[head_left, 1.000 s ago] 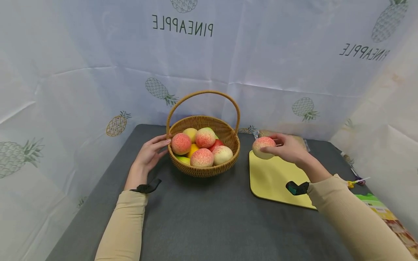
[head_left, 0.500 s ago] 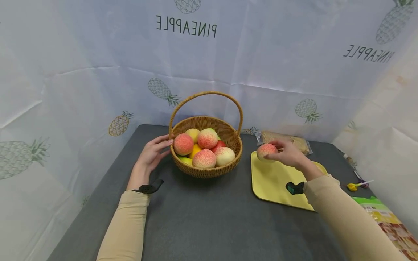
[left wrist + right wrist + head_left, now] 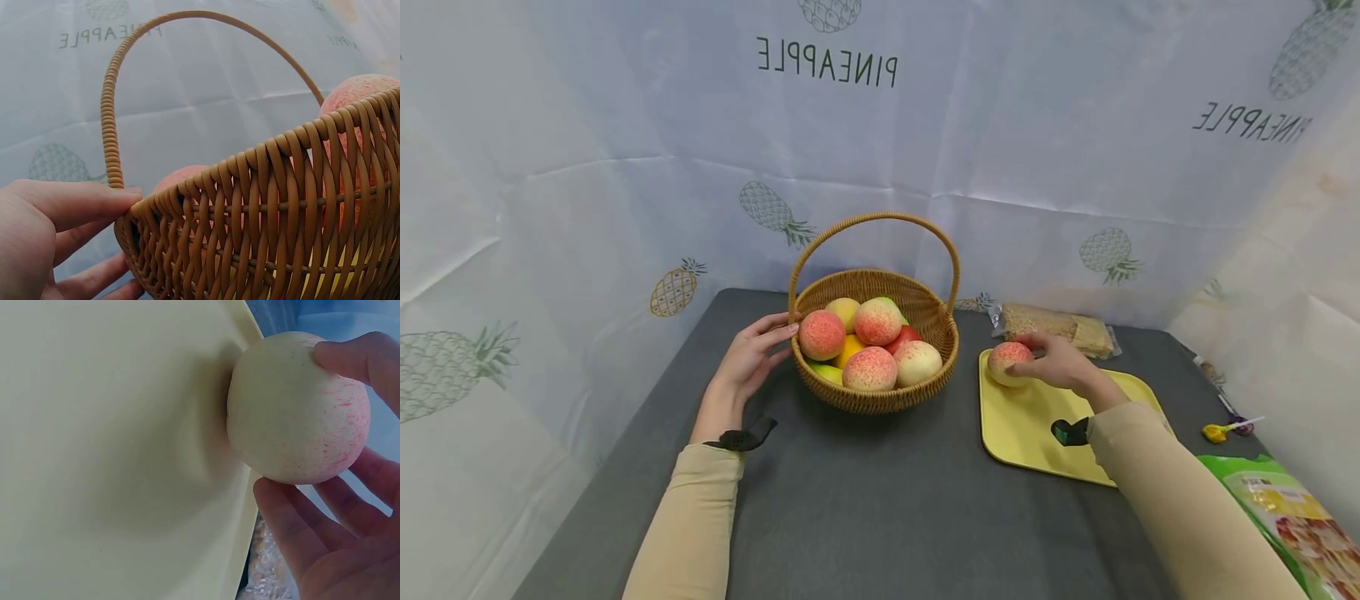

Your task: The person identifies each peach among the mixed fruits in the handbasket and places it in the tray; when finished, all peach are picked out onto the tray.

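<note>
A wicker basket (image 3: pixel 880 403) with a tall arched handle holds several fruits, among them a reddish peach (image 3: pixel 822 335) and a pale peach (image 3: pixel 917 363). My left hand (image 3: pixel 751 354) touches the basket's left rim near the handle base, fingers fairly straight; in the left wrist view the fingertips lie along the wicker wall (image 3: pixel 250 231). Over on the right, my right hand (image 3: pixel 1060 364) holds another peach (image 3: pixel 294 412), pale with a pink blush, between thumb and fingertips. This peach is right at the far left corner of a yellow tray (image 3: pixel 1037 433).
A clear bag of tan food (image 3: pixel 1060 327) lies behind the tray. Lollipops (image 3: pixel 1217 432) and a green-edged printed package (image 3: pixel 1292 517) are at the table's right side. A pineapple-print cloth (image 3: pixel 880 150) hangs behind the dark table (image 3: pixel 865 500).
My right hand has lowered the peach from above the tray down to its far left corner. My left hand has stayed at the basket rim. The view has shifted slightly.
</note>
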A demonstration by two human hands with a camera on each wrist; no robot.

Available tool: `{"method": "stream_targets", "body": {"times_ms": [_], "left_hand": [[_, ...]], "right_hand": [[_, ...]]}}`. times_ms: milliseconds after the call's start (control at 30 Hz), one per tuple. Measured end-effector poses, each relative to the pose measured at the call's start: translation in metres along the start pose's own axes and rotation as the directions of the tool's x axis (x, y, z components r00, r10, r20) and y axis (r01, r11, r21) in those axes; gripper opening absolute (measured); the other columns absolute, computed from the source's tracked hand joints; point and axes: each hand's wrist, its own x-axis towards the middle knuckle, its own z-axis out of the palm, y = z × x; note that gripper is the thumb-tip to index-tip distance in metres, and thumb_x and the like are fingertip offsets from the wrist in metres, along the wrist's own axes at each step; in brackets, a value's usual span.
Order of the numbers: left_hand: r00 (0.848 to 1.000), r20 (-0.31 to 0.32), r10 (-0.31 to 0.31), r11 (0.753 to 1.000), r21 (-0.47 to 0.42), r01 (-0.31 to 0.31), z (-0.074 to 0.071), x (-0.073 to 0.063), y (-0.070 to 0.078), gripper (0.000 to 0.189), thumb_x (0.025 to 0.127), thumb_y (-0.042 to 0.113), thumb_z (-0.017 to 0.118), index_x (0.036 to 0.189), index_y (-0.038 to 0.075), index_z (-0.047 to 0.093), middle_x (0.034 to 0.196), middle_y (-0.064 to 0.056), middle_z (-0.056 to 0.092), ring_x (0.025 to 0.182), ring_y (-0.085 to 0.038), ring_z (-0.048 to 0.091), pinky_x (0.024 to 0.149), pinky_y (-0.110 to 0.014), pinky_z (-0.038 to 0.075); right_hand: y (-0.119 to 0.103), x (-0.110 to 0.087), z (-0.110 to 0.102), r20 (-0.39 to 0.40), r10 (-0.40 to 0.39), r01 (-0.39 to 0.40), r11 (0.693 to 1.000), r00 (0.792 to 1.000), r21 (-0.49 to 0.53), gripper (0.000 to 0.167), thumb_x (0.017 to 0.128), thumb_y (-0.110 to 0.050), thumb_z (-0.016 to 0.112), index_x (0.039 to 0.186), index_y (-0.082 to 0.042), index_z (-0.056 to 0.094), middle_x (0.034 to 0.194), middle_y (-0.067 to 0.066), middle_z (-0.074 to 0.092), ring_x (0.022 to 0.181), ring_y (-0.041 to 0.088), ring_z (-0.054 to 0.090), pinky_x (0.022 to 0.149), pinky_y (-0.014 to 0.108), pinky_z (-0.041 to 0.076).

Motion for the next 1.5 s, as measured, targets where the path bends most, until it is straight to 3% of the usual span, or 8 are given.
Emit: {"method": "stream_targets", "body": {"times_ms": [267, 567, 933, 1233, 1500], "left_hand": [[1.000, -0.008, -0.001, 1.000, 0.002, 0.001, 0.001, -0.001, -0.001, 0.037, 0.100, 0.021, 0.071, 0.133, 0.008, 0.062, 0.134, -0.004, 0.055, 0.131, -0.022, 0.049, 0.114, -0.049, 0.036], [1.000, -0.008, -0.008, 1.000, -0.001, 0.008, 0.001, 0.002, 0.000, 0.041, 0.099, 0.024, 0.072, 0.135, 0.007, 0.060, 0.136, -0.004, 0.055, 0.132, -0.022, 0.049, 0.113, -0.048, 0.037], [1.000, -0.002, 0.005, 1.000, -0.005, -0.005, 0.001, 0.003, -0.001, 0.038, 0.100, 0.022, 0.071, 0.134, 0.007, 0.061, 0.135, -0.004, 0.055, 0.133, -0.023, 0.048, 0.115, -0.050, 0.035], [1.000, -0.005, 0.010, 1.000, 0.004, -0.010, 0.002, 0.004, -0.001, 0.039, 0.099, 0.022, 0.072, 0.134, 0.007, 0.061, 0.134, -0.004, 0.056, 0.131, -0.022, 0.049, 0.112, -0.048, 0.037], [1.000, -0.005, -0.005, 1.000, -0.013, 0.005, 0.001, 0.003, 0.000, 0.035, 0.100, 0.020, 0.071, 0.132, 0.010, 0.062, 0.135, -0.003, 0.055, 0.135, -0.022, 0.048, 0.111, -0.047, 0.039]], "right_hand": [[-0.002, -0.002, -0.001, 0.046, -0.015, 0.015, 1.000, 0.999, 0.007, 0.080, 0.095, -0.033, 0.076, 0.156, 0.000, 0.037, 0.146, 0.030, 0.046, 0.127, 0.045, 0.049, 0.100, 0.058, 0.045], [-0.004, -0.003, 0.001, 0.023, -0.048, 0.049, 0.999, 0.999, -0.012, 0.080, 0.092, -0.027, 0.078, 0.156, 0.001, 0.038, 0.145, 0.029, 0.047, 0.126, 0.045, 0.050, 0.099, 0.059, 0.045], [-0.012, -0.006, -0.004, 0.052, -0.039, 0.040, 0.999, 0.998, -0.016, 0.080, 0.094, -0.024, 0.077, 0.157, 0.001, 0.035, 0.149, 0.031, 0.042, 0.131, 0.049, 0.046, 0.101, 0.059, 0.045], [-0.026, -0.009, -0.013, 0.026, -0.074, 0.074, 0.997, 0.997, -0.023, 0.079, 0.097, -0.024, 0.074, 0.158, 0.002, 0.032, 0.157, 0.030, 0.034, 0.140, 0.053, 0.036, 0.105, 0.063, 0.041], [-0.047, -0.011, -0.017, 0.005, -0.163, 0.163, 0.986, 0.987, 0.028, 0.075, 0.098, -0.025, 0.074, 0.158, -0.002, 0.035, 0.157, 0.028, 0.036, 0.142, 0.052, 0.034, 0.109, 0.062, 0.038]]}}
